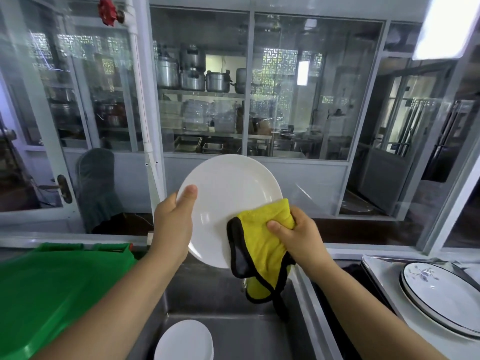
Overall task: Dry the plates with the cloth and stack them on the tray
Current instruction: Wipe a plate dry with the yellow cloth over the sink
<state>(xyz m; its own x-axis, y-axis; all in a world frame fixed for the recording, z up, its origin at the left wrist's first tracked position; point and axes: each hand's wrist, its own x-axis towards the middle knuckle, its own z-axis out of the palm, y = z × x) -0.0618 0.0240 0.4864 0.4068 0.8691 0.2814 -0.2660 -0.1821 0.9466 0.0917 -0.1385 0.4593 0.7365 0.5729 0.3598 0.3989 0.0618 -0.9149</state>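
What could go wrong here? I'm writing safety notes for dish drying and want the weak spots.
The left hand holds the white plate only by its rim, tilted up above the sink; pressure from the yellow cloth gripped in the right hand could twist it loose. A drop would likely hit the white plates in the sink. The cloth's hanging tail may snag.

A steel sink (228, 302) is at the bottom, and a pile of white plates (184, 341) stands in its basin. On the right, a white tray (384, 279) lies on the counter and carries stacked plates with dark rims (441, 297). On the left lies a green plastic lid (46, 289).
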